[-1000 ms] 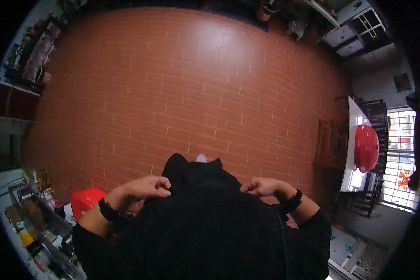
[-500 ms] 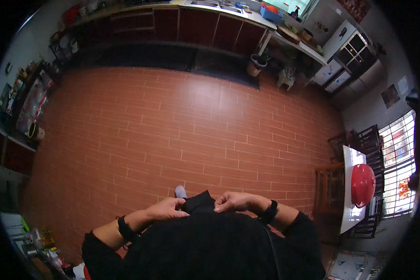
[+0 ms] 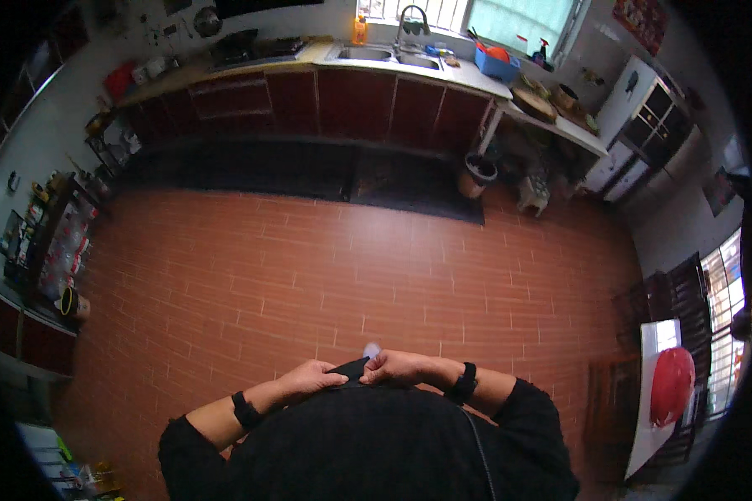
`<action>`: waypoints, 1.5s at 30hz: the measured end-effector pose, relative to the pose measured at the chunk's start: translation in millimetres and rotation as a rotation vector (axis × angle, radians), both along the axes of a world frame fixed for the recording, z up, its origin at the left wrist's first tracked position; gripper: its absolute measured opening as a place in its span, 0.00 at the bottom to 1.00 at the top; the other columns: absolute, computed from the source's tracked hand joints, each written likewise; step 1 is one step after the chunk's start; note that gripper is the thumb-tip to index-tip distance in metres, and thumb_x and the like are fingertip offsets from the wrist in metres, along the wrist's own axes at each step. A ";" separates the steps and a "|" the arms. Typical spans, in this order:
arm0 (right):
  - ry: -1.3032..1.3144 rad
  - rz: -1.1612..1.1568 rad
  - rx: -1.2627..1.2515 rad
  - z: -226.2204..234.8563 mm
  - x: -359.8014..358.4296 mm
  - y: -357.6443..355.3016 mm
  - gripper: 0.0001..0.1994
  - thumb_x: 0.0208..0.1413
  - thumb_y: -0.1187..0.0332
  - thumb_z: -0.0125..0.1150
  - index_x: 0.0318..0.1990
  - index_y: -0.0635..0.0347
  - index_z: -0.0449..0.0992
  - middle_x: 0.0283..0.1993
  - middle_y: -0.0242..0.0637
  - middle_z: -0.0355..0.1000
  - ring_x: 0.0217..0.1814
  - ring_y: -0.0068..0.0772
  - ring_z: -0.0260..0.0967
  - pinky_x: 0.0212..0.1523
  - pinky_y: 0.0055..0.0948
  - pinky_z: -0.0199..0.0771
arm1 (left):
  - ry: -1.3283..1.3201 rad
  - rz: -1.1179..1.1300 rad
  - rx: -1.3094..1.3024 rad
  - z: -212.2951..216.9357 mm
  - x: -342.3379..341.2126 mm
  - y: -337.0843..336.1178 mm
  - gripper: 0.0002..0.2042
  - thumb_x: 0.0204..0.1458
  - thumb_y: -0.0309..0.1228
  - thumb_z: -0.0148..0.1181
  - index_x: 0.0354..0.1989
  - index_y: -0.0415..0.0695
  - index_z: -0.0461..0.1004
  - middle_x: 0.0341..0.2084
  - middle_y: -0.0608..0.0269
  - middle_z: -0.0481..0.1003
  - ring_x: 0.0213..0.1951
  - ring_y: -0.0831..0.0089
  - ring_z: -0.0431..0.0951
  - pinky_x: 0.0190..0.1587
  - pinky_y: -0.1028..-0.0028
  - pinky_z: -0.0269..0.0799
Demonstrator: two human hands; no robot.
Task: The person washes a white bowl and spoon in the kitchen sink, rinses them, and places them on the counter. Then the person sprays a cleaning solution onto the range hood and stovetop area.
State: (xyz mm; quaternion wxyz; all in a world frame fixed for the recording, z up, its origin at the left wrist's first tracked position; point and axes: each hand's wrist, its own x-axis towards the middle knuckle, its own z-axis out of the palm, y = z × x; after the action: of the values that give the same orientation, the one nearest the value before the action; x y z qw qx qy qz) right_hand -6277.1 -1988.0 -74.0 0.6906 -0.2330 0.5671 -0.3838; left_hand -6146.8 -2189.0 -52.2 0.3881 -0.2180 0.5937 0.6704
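Low in the head view, close against my body, a piece of black cloth (image 3: 350, 370) stretches between my two hands. My left hand (image 3: 311, 377) pinches its left side with thumb and fingers. At its right edge my right hand (image 3: 393, 366) grips it, fingertips bent in. Whether the cloth is part of my black top (image 3: 359, 442) or separate, I cannot tell. Dark bands circle both wrists. Just beyond the cloth, the light tip of a shoe (image 3: 372, 349) shows on the floor.
Reddish-brown tiled floor (image 3: 309, 275) spreads ahead to a dark mat (image 3: 251, 167) below the sink counter (image 3: 468, 75). A bin (image 3: 476, 177) and a small stool (image 3: 535, 194) stand at the far right. Nearer right is a white table (image 3: 643, 442) with a red oval cover (image 3: 673, 386).
The view has tipped upward, bringing the sink and window further into sight. My hands have drawn closer together, and less of the black cloth shows between them.
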 end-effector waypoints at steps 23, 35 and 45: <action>0.226 0.140 -0.305 46.6 -545.9 -253.5 0.18 0.53 0.60 0.66 0.48 0.57 0.76 0.38 0.35 0.72 0.37 0.29 0.69 0.38 0.25 0.72 | 0.543 -0.425 -0.123 25.9 -545.3 -296.1 0.24 0.47 0.43 0.68 0.47 0.39 0.74 0.26 0.64 0.73 0.33 0.73 0.73 0.39 0.74 0.70; 0.414 -0.268 -0.294 26.5 -870.1 -356.9 0.11 0.56 0.62 0.62 0.37 0.61 0.78 0.34 0.32 0.73 0.38 0.23 0.70 0.42 0.25 0.72 | 0.336 0.713 0.477 16.8 -991.4 -427.3 0.10 0.56 0.39 0.56 0.30 0.45 0.74 0.18 0.70 0.71 0.22 0.77 0.71 0.27 0.77 0.70; -0.085 -0.392 -0.350 35.4 -1042.7 -499.0 0.29 0.52 0.51 0.65 0.54 0.60 0.64 0.40 0.32 0.70 0.38 0.21 0.69 0.38 0.23 0.72 | 0.205 1.288 0.456 -35.9 -1228.8 -492.7 0.05 0.52 0.35 0.58 0.28 0.49 0.75 0.18 0.67 0.74 0.20 0.74 0.72 0.24 0.70 0.71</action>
State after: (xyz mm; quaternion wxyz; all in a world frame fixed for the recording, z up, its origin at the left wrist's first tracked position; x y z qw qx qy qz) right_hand -7319.7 -2487.0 -38.6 0.5752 -0.2182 0.4969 -0.6120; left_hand -7375.7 -2681.8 -88.1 -0.1092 -0.3756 0.2239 0.8927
